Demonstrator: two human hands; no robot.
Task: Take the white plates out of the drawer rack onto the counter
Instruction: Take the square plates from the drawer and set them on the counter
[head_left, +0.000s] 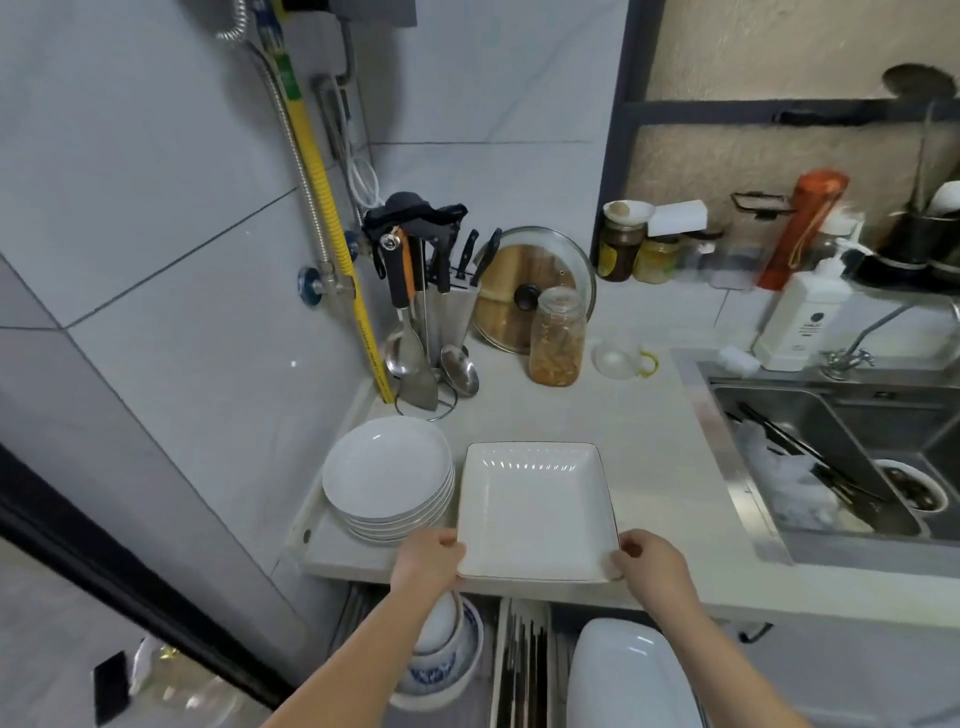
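A square white plate (535, 512) with a thin dark rim lies on the pale counter (654, 441) near its front edge. My left hand (428, 564) grips its near left corner and my right hand (649, 564) grips its near right corner. To its left stands a stack of several round white plates (387, 470). Below the counter the open drawer rack (519, 665) holds a large white oval dish (623, 675) on the right, dark utensils in the middle, and stacked blue-and-white bowls (441, 654) on the left, partly hidden by my left forearm.
A jar of pickles (557, 338), a glass lid (535, 286), a knife block and hanging utensils (421, 312) stand at the back of the counter. A small glass cup (621, 358) sits by the steel sink (831, 457), which holds dirty dishes. Bottles line the windowsill.
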